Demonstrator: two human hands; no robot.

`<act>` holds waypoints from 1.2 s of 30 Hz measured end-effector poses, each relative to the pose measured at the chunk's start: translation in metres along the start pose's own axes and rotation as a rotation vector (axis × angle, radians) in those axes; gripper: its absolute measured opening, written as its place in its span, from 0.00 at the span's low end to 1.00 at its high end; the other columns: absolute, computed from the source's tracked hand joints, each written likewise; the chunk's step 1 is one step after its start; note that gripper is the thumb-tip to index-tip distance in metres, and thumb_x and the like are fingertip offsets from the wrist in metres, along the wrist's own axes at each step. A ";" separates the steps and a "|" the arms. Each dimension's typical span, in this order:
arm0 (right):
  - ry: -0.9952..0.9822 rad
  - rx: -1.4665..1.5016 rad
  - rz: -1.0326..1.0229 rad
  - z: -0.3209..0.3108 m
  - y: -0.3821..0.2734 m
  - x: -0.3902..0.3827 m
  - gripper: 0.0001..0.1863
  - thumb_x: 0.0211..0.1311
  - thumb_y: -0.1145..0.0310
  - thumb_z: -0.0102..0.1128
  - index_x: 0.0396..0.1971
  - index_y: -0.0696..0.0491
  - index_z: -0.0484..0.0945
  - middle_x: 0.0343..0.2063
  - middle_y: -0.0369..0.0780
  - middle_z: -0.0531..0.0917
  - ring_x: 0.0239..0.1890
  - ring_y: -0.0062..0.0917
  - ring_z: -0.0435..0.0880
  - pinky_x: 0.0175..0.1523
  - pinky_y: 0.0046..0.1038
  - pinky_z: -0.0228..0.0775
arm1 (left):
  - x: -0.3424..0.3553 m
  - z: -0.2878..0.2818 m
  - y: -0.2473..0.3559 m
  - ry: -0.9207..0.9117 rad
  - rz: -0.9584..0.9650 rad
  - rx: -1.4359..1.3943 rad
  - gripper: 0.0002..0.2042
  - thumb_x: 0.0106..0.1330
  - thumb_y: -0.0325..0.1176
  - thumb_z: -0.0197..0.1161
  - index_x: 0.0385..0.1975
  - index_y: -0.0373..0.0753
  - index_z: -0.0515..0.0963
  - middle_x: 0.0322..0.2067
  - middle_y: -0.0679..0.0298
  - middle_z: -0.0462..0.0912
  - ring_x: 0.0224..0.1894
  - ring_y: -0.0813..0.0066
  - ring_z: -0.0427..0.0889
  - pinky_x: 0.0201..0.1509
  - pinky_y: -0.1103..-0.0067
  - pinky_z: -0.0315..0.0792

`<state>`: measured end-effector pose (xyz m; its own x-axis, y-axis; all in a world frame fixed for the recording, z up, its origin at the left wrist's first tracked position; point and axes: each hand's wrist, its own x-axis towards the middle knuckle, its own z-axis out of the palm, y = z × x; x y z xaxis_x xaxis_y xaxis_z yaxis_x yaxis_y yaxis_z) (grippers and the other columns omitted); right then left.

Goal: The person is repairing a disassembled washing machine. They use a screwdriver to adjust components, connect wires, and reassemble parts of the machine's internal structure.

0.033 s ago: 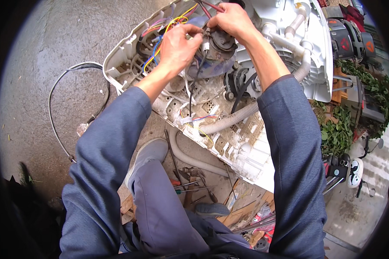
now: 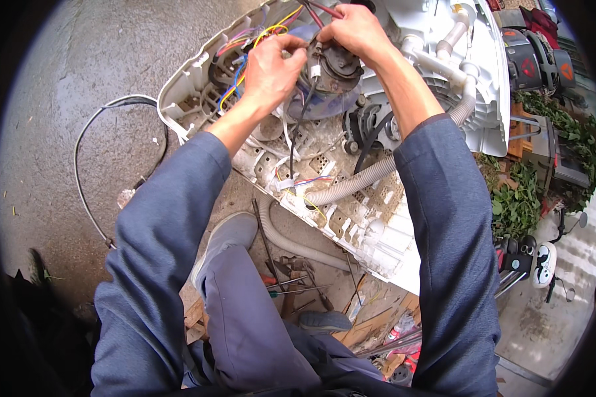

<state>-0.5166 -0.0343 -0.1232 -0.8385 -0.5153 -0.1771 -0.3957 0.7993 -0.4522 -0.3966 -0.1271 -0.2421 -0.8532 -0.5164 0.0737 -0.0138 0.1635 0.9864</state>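
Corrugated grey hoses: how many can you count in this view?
2. One corrugated hose runs across the white appliance base under the right forearm; another curves on the ground beside the grey shoe. Others may be hidden.

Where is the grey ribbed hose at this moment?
In the head view, the grey ribbed hose lies across the white machine body, just right of centre. It runs under the right forearm, below the dark round part that both hands hold.

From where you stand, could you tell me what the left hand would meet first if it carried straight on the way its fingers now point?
The left hand points right, its fingers already at the dark round motor part. That comes first, with the right hand on its far side, though depth is hard to judge.
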 end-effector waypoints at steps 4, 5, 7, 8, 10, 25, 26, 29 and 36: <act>-0.020 -0.042 0.041 0.002 0.000 0.007 0.17 0.40 0.68 0.71 0.35 0.56 0.88 0.27 0.48 0.88 0.31 0.36 0.87 0.39 0.34 0.78 | 0.019 -0.005 -0.006 0.003 0.024 -0.085 0.14 0.62 0.38 0.69 0.42 0.37 0.88 0.36 0.54 0.90 0.40 0.63 0.89 0.50 0.72 0.79; -0.027 -0.001 0.035 0.005 0.007 0.010 0.13 0.44 0.69 0.73 0.31 0.55 0.83 0.25 0.42 0.84 0.29 0.30 0.82 0.37 0.32 0.74 | 0.024 -0.005 -0.006 -0.055 0.005 -0.084 0.14 0.63 0.39 0.70 0.42 0.36 0.88 0.36 0.57 0.90 0.39 0.69 0.88 0.48 0.74 0.78; -0.032 0.076 0.028 0.007 0.028 0.014 0.17 0.50 0.70 0.79 0.24 0.54 0.73 0.21 0.32 0.76 0.24 0.17 0.71 0.31 0.27 0.65 | 0.033 -0.001 -0.002 -0.179 -0.025 -0.087 0.14 0.64 0.39 0.73 0.42 0.36 0.88 0.34 0.63 0.90 0.37 0.81 0.85 0.44 0.79 0.77; -0.049 0.111 0.037 0.006 0.023 0.013 0.18 0.49 0.71 0.79 0.23 0.53 0.72 0.20 0.31 0.75 0.24 0.17 0.70 0.30 0.27 0.64 | 0.035 -0.005 0.002 -0.178 -0.060 -0.041 0.16 0.61 0.42 0.75 0.39 0.34 0.89 0.32 0.64 0.90 0.36 0.81 0.85 0.43 0.79 0.77; -0.082 0.180 0.054 0.004 0.015 0.007 0.19 0.47 0.74 0.79 0.22 0.51 0.70 0.20 0.29 0.73 0.23 0.16 0.68 0.29 0.25 0.61 | 0.039 -0.013 0.011 -0.188 -0.122 0.022 0.17 0.59 0.44 0.76 0.36 0.34 0.89 0.30 0.64 0.90 0.34 0.81 0.84 0.41 0.79 0.77; 0.303 0.486 0.021 -0.018 0.031 -0.006 0.11 0.58 0.76 0.70 0.32 0.62 0.75 0.26 0.37 0.82 0.31 0.22 0.88 0.35 0.24 0.75 | 0.033 0.019 0.026 -0.139 -0.432 -0.250 0.10 0.55 0.30 0.78 0.29 0.29 0.87 0.27 0.59 0.87 0.26 0.76 0.82 0.32 0.77 0.76; 0.340 0.522 0.025 -0.020 0.022 -0.016 0.10 0.63 0.73 0.69 0.32 0.60 0.75 0.23 0.35 0.80 0.25 0.19 0.83 0.31 0.21 0.70 | 0.032 0.021 0.018 -0.109 -0.430 -0.293 0.09 0.56 0.29 0.78 0.28 0.29 0.86 0.27 0.59 0.87 0.26 0.76 0.81 0.32 0.77 0.76; -0.002 0.647 -0.035 -0.035 0.025 -0.056 0.11 0.68 0.66 0.66 0.30 0.56 0.76 0.21 0.32 0.77 0.20 0.15 0.73 0.27 0.20 0.63 | 0.034 0.019 -0.001 -0.067 -0.462 -0.364 0.08 0.57 0.28 0.77 0.27 0.30 0.86 0.26 0.59 0.87 0.25 0.76 0.81 0.31 0.77 0.76; -0.517 0.107 0.132 -0.017 0.061 -0.177 0.28 0.77 0.48 0.50 0.27 0.57 0.80 0.17 0.39 0.78 0.22 0.27 0.78 0.32 0.33 0.68 | 0.029 0.020 0.019 -0.082 -0.499 -0.424 0.06 0.58 0.28 0.76 0.26 0.33 0.86 0.18 0.67 0.80 0.17 0.82 0.70 0.20 0.78 0.61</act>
<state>-0.3983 0.1107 -0.1046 -0.5746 -0.5188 -0.6330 -0.2366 0.8457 -0.4783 -0.4325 -0.1223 -0.2244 -0.8349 -0.3761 -0.4019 -0.2254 -0.4325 0.8730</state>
